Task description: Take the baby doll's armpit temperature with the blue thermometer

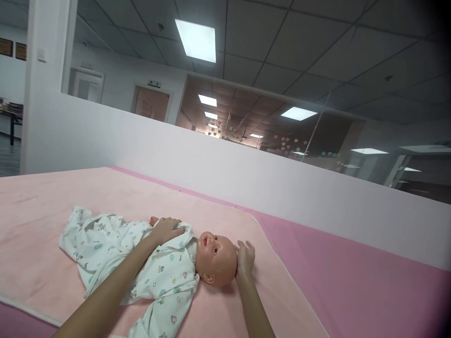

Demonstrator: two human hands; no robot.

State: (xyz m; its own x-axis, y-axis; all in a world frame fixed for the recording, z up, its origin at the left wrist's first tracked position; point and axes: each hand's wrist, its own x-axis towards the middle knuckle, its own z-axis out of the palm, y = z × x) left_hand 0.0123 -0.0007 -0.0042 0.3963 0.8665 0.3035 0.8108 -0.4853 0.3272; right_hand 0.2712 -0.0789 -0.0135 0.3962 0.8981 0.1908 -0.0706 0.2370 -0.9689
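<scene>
A baby doll (pixel 217 263) lies on its back, with its bare head toward the right and its body stretching left. It wears a loose white romper (pixel 160 277) printed with small coloured figures. My left hand (pixel 168 231) lies across the doll's upper chest near its far shoulder, fingers stretched out over the cloth. A small doll hand (pixel 153 220) shows just beyond my wrist. At the crown of the doll's head is my right hand (pixel 245 257), its fingers apart and slightly curved. Whether its palm presses on the head is partly hidden.
Under the doll is a light pink pad (pixel 42 202) with a pale edge, laid over a darker pink mat (pixel 338 277). A low white wall (pixel 225 164) with glass above runs behind. A table (pixel 12 117) stands beyond an opening at far left.
</scene>
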